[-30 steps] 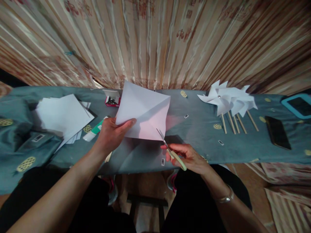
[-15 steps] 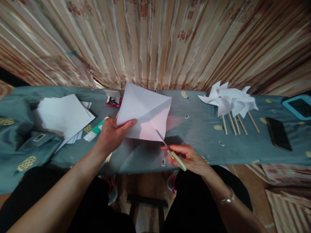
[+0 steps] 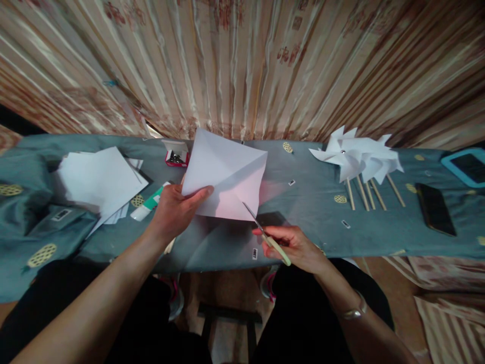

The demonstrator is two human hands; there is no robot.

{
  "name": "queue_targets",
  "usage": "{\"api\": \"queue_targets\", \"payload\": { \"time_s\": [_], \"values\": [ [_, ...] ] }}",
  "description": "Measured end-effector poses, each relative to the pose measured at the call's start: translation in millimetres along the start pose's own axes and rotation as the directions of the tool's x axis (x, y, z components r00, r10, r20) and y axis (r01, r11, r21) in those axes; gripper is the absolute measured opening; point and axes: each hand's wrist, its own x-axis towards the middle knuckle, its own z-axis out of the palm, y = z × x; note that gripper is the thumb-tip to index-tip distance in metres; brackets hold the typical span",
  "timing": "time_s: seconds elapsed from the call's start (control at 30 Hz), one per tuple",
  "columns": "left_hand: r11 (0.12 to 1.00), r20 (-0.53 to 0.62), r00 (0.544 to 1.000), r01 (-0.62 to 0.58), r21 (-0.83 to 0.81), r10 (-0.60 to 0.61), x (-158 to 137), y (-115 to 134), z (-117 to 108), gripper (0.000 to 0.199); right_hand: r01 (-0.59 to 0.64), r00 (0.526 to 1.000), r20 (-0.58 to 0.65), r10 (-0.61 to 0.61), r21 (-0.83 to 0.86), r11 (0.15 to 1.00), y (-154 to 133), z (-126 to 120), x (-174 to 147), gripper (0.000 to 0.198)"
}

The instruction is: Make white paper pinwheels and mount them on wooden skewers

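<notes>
Head view: a white paper sheet (image 3: 223, 156) is held, seemingly just above the blue-grey cloth (image 3: 318, 217), its left lower edge pinched between thumb and fingers of the left hand (image 3: 174, 210). The scissors (image 3: 279, 250) are gripped by their handles in the right hand (image 3: 297, 247), with the blades set at the sheet's lower right corner. The paper is judged light, limp and easily creased or torn; a flat pinch near the edge, clear of the blades, is advised.
</notes>
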Motion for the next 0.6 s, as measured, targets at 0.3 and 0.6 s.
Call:
{"api": "queue_targets", "payload": {
  "time_s": [0.3, 0.6],
  "values": [
    [1.000, 0.039, 0.999, 0.008, 0.013, -0.008, -8, 11, 7, 0.023, 0.054, 0.998, 0.041, -0.053, -0.033, 0.998, 0, 0, 1, 0.047],
    [1.000, 0.043, 0.999, -0.001, 0.005, 0.001, -8, 9, 6, 0.023, -0.018, 1.000, -0.010, 0.018, 0.011, 1.000, -2, 2, 1, 0.049]
  ]
}}
